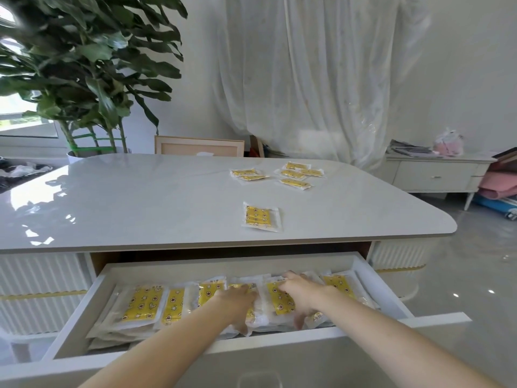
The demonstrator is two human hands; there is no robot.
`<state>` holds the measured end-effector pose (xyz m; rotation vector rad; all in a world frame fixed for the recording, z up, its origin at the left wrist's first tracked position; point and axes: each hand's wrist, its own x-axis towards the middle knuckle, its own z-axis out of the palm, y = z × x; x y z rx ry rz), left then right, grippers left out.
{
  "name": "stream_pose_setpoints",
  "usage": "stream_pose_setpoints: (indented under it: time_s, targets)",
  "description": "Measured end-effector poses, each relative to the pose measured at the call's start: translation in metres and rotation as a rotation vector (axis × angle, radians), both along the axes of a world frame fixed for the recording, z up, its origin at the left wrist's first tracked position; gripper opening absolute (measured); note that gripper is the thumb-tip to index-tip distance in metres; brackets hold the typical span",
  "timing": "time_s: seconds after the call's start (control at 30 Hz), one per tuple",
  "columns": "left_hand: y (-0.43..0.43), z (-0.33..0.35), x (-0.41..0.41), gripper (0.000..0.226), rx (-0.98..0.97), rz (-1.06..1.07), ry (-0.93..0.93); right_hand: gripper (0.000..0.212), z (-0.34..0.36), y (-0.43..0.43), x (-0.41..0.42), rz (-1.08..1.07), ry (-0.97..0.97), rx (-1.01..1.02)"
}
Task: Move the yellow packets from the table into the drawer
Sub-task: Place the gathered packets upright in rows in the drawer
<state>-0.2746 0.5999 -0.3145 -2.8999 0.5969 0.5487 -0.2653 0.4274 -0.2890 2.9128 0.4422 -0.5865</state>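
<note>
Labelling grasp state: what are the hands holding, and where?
Left hand and right hand each clasp clear-wrapped yellow packets in the white drawer, fingers over far edges, thumbs at near edges.

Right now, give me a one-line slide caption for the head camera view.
Left hand and right hand hold yellow packets inside the open drawer; other packets lie on the white table.

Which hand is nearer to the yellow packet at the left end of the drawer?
Left. The left hand lies just right of that packet; the right hand is farther right, beyond the left one.
</note>
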Motion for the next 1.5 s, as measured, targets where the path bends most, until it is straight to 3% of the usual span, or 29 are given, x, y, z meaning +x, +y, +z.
stream_pose_setpoints:
  time_s: [0.13,0.3,0.43,0.53,0.7,1.03,1.27,1.5]
  targets:
    - [0.002,0.004,-0.001,0.084,-0.015,-0.001,0.021,0.082,-0.004,0.004,0.001,0.006,-0.038,-0.02]
    - [0.006,0.021,-0.008,0.066,-0.047,0.032,0.063,0.081,0.015,0.004,-0.002,0.05,-0.012,-0.052]
    - [0.014,0.053,-0.014,0.064,-0.112,0.059,0.023,0.062,0.054,0.004,-0.002,-0.004,0.005,0.116]
    - [0.027,0.094,-0.021,0.056,-0.207,0.069,-0.069,0.043,0.087,0.006,-0.003,-0.026,-0.066,0.215]
    - [0.056,0.146,-0.031,0.043,-0.286,0.121,-0.225,0.03,0.126,0.007,-0.008,-0.073,-0.2,0.332]
    - [0.06,0.184,0.0,0.046,-0.408,0.187,-0.371,0.034,0.154,-0.002,0.016,-0.238,-0.457,0.509]
    - [0.028,0.159,0.045,0.06,-0.489,0.166,-0.257,0.044,0.141,-0.012,0.074,-0.308,-0.484,0.541]
    - [0.004,0.117,0.113,0.064,-0.401,0.138,-0.102,0.047,0.113,-0.018,0.153,-0.368,-0.476,0.476]
